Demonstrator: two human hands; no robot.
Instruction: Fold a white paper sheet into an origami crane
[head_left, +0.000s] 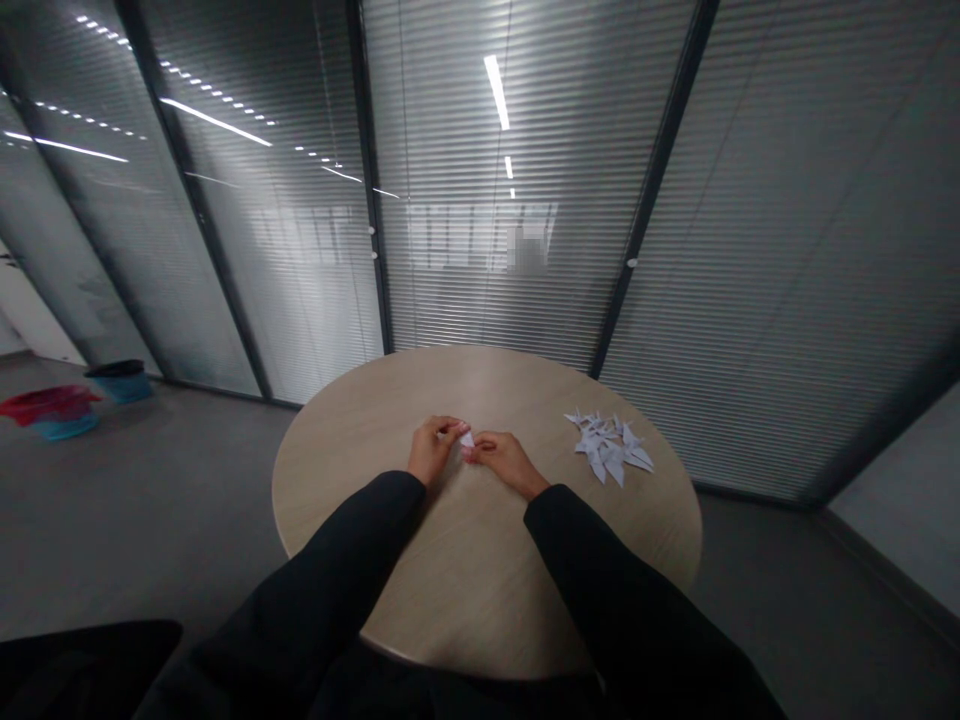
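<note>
A small piece of folded white paper [467, 440] is held between my two hands above the middle of the round table. My left hand [437, 446] pinches its upper left side with thumb and fingertips. From the right, my right hand [504, 458] grips its lower edge, fingers pressed together. Both hands partly cover the paper, so its full shape is hidden. To the right of my hands lies a pile of folded white paper cranes [609, 445], apart from both hands.
The round wooden table [480, 590] stands close to a glass partition with blinds [487, 300]. On the floor at left are a bin with a red liner [56, 410] and a blue bin with a black liner [121, 382]. A dark chair-like shape [82, 665] sits at lower left.
</note>
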